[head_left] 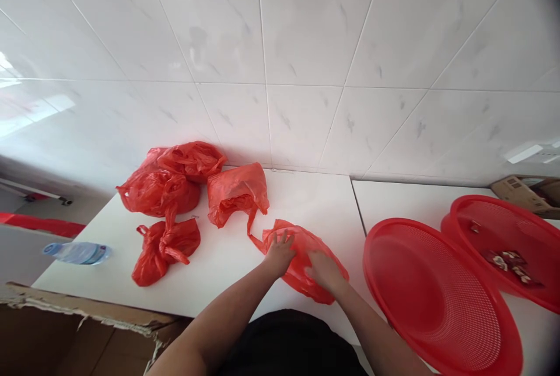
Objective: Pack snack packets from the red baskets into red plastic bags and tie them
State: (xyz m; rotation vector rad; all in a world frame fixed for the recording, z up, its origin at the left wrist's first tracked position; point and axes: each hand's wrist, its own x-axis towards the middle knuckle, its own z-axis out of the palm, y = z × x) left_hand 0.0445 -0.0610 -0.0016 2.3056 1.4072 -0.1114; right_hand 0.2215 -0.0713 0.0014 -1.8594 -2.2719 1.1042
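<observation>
A thin red plastic bag [315, 242] lies nearly flat on the white table in front of me. On its left part rests my left hand [280, 255], fingers spread over the film. My right hand [324, 271] touches the bag's right part; its fingers are slightly blurred but look apart, not gripping. What the bag contains, if anything, is hidden. A strip of red plastic runs from its left end toward another red bag [240, 189], which stands bulging farther back.
Filled red bags [175, 181] and a knotted red bag [168, 248] sit left, near a plastic bottle [79, 252]. Red plastic baskets [420, 283] stand right; another red basket [481, 218] holds small wrapped pieces [510, 262]. A torn cardboard box [87, 306] is at front left.
</observation>
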